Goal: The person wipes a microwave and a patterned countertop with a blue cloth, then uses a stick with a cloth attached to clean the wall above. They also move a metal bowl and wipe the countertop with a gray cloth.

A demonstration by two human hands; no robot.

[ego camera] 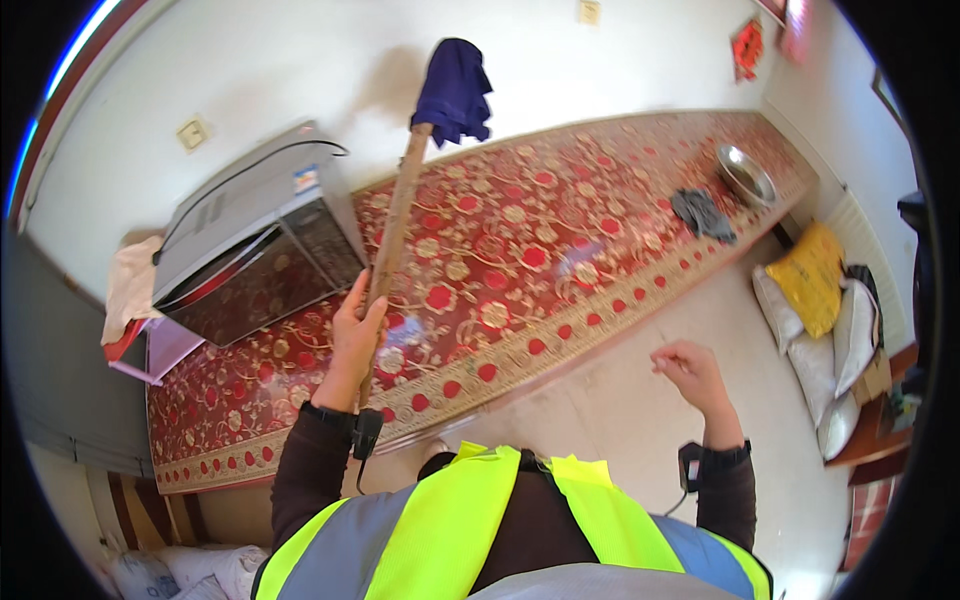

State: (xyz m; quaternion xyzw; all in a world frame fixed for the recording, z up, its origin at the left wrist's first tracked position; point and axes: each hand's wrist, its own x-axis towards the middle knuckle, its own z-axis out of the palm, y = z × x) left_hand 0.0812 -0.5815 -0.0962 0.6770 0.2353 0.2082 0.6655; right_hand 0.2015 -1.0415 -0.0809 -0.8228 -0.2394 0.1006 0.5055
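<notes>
My left hand (354, 331) grips a long wooden stick (399, 217) that slants up over the table. A dark purple cloth (452, 88) covers the far end of the stick, in front of the white wall. My right hand (686, 369) hangs in the air above the pale floor, its fingers curled in with nothing visible in them. Below the stick stretches a long table with a red floral cover (491, 259). Just left of the stick stands a microwave oven (262, 240), its black cable lying over the top.
On the table's far right are a grey cloth (702, 214) and a metal basin (745, 175). A yellow bag (810, 277) and pale sacks (829, 367) are piled on the right. A purple plastic frame (169, 346) sits beside the oven. More sacks (202, 570) lie at lower left.
</notes>
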